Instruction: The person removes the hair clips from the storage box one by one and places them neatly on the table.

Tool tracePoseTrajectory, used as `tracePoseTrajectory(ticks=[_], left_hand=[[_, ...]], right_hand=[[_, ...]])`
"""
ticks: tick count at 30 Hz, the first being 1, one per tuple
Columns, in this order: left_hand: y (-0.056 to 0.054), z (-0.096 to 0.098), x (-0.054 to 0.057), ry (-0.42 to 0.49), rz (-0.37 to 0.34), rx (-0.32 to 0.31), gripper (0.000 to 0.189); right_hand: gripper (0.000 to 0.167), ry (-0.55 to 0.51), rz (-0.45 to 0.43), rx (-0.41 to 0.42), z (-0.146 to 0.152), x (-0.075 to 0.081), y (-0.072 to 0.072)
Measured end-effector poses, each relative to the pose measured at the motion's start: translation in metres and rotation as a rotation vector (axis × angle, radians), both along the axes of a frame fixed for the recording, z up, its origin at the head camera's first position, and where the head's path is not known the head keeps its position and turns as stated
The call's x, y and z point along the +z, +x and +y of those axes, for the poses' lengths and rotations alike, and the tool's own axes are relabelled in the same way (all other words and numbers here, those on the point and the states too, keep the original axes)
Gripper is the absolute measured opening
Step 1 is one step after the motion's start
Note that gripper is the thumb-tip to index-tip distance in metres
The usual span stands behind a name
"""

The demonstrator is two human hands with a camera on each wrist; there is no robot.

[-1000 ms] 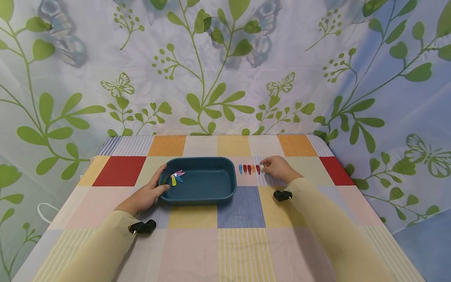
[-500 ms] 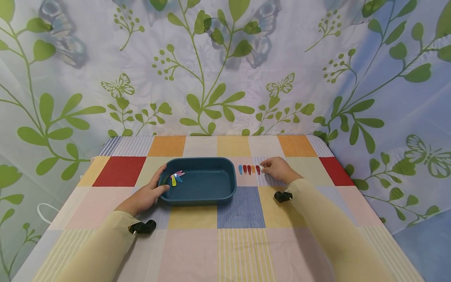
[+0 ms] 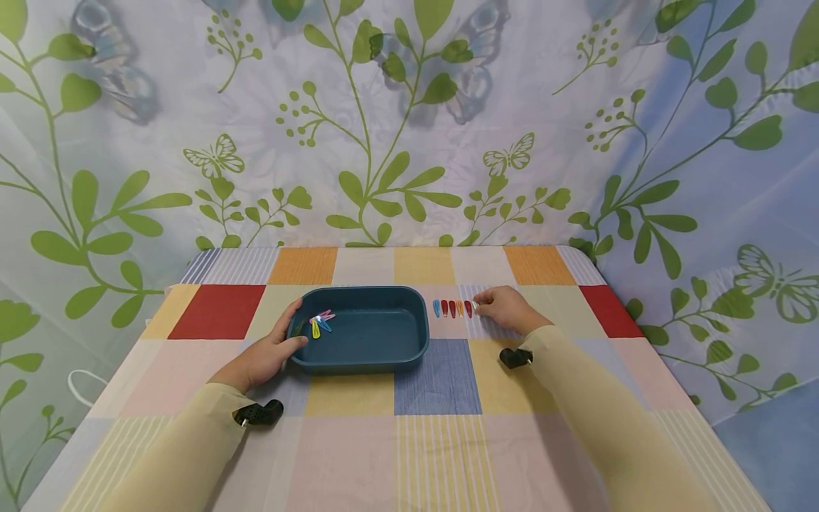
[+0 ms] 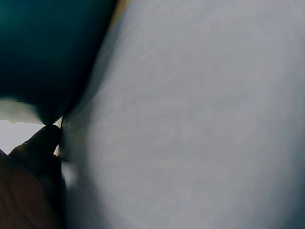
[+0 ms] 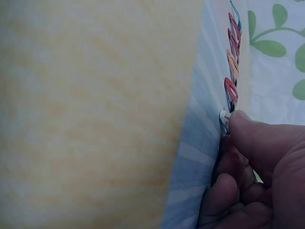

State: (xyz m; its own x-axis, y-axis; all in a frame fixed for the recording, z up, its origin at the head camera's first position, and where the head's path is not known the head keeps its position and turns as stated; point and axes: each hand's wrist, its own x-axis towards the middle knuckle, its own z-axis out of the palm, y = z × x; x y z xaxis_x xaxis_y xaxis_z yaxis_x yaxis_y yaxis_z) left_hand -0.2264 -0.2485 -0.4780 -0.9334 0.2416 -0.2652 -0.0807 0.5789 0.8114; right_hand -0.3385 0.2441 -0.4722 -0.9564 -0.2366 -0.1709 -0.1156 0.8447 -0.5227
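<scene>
My left hand (image 3: 265,355) grips the left end of a dark teal rectangular tray (image 3: 361,368), thumb at the rim. Inside the tray, at its left, lie a yellow hair clip (image 3: 316,328), a blue one and pink ones in a loose cluster. Right of the tray, snap hair clips stand in a row: a blue clip (image 3: 436,308), two dark red clips, an orange clip (image 3: 460,308) and another red clip (image 5: 231,90). At the row's right end, my right hand (image 3: 505,309) pinches a white hair clip (image 5: 222,116) between thumb and finger, mostly hidden by the fingertips.
A patchwork-patterned cloth (image 3: 441,455) covers the table. Behind it hangs a white curtain (image 3: 409,128) with green leaves and butterflies. A white cord (image 3: 83,387) loops beside the table's left edge. Black wrist cameras sit at both sleeves.
Very little differs: my right hand shifts slightly at the white hair clip, and the red clip beside it sits a touch further left. My left hand stays on the tray.
</scene>
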Motion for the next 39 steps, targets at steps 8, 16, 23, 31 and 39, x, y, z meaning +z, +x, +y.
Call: tracePoseTrajectory(ticks=[8,16,23,31,39], left_hand=[[0.0007,0.0000,0.0006,-0.001,0.000,0.000,0.081],[0.0008,0.0000,0.0016,-0.008,-0.004,0.001,0.081],[0.0006,-0.0003,0.0015,0.009,-0.002,-0.003,0.082],[0.0007,0.0002,0.0028,0.005,-0.007,-0.004,0.082],[0.0015,-0.0002,0.0027,-0.004,-0.007,-0.002,0.082]], right_hand=[[0.037,-0.036,0.005,-0.001,0.0035,-0.0018,-0.0010],[0.037,-0.041,0.008,0.002,0.0037,-0.0002,-0.0002],[0.037,-0.057,-0.011,-0.009,0.0036,0.0029,0.0026],[0.039,-0.060,-0.015,-0.015,0.0042,0.0010,0.0018],[0.039,-0.067,-0.026,-0.022,0.0050,0.0013,0.0016]])
